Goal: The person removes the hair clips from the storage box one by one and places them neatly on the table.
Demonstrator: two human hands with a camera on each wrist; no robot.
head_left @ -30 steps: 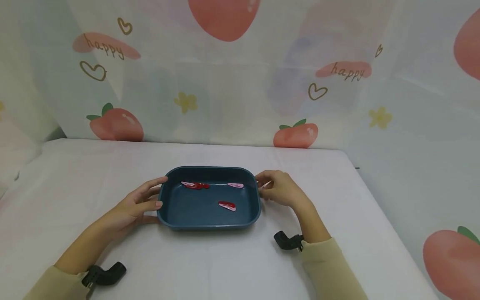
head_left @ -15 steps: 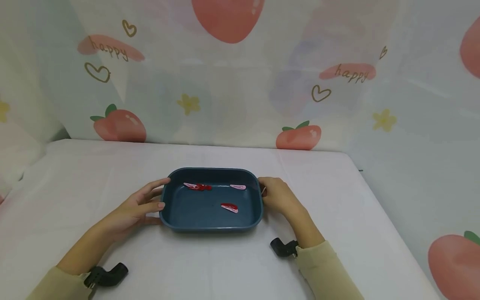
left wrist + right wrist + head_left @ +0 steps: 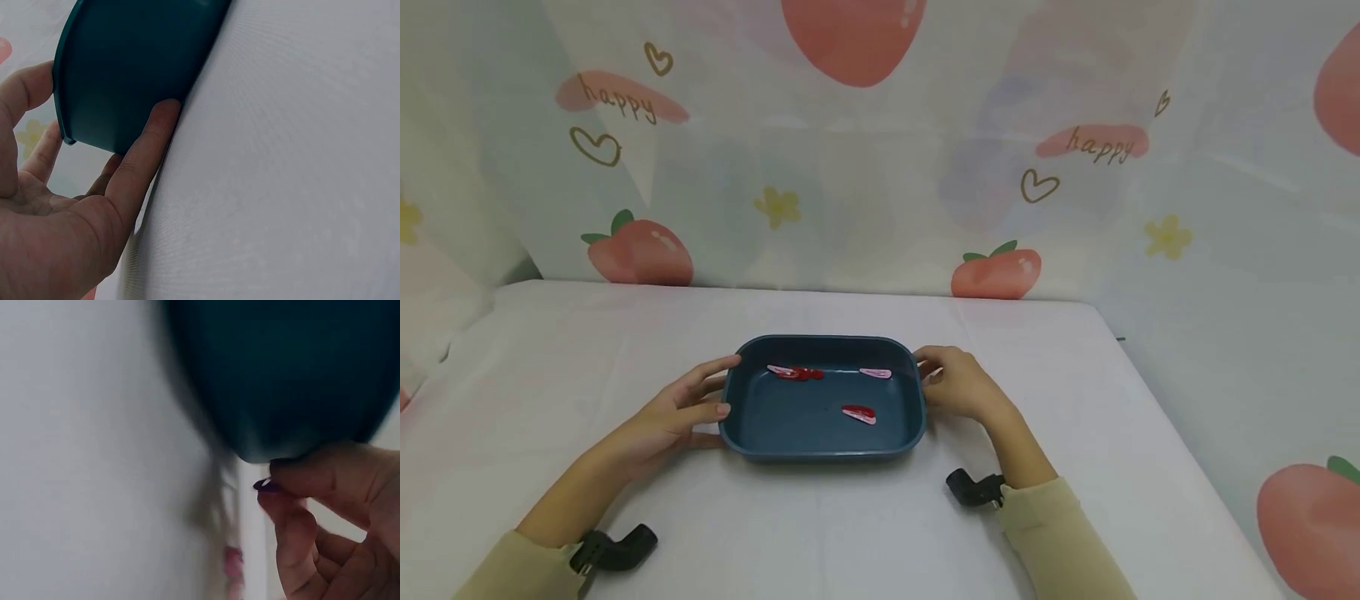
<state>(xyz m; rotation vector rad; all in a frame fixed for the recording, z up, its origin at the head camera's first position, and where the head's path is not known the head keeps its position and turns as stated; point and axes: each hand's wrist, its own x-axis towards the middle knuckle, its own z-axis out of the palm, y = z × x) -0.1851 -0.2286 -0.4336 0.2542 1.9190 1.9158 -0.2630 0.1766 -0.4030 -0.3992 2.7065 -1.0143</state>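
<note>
A dark teal tray [image 3: 820,433] stands on the white-covered table, with several red and pink snap hair clips [image 3: 859,414] inside. My left hand [image 3: 655,425] rests against the tray's left end, its fingers spread and fairly straight. In the left wrist view, fingertips [image 3: 165,109] touch the tray's outer wall [image 3: 125,75] and rim. At the right end is my right hand [image 3: 962,385], close to the tray's wall. Thumb and forefinger pinch a small, dark, shiny hair clip [image 3: 267,485] in the right wrist view, just beside the tray [image 3: 281,381]. Most of that clip is hidden by the fingers.
White cloth [image 3: 820,525] covers the table around the tray. Behind it hangs a backdrop [image 3: 865,167] printed with fruit, hearts and the word "happy". Each wrist wears a black camera mount [image 3: 617,550].
The right hand dipped slightly toward me and pressed nearer the tray's end half a second ago, then lifted back. The left hand, tray and the clips inside keep their places; the view shifted slightly.
</note>
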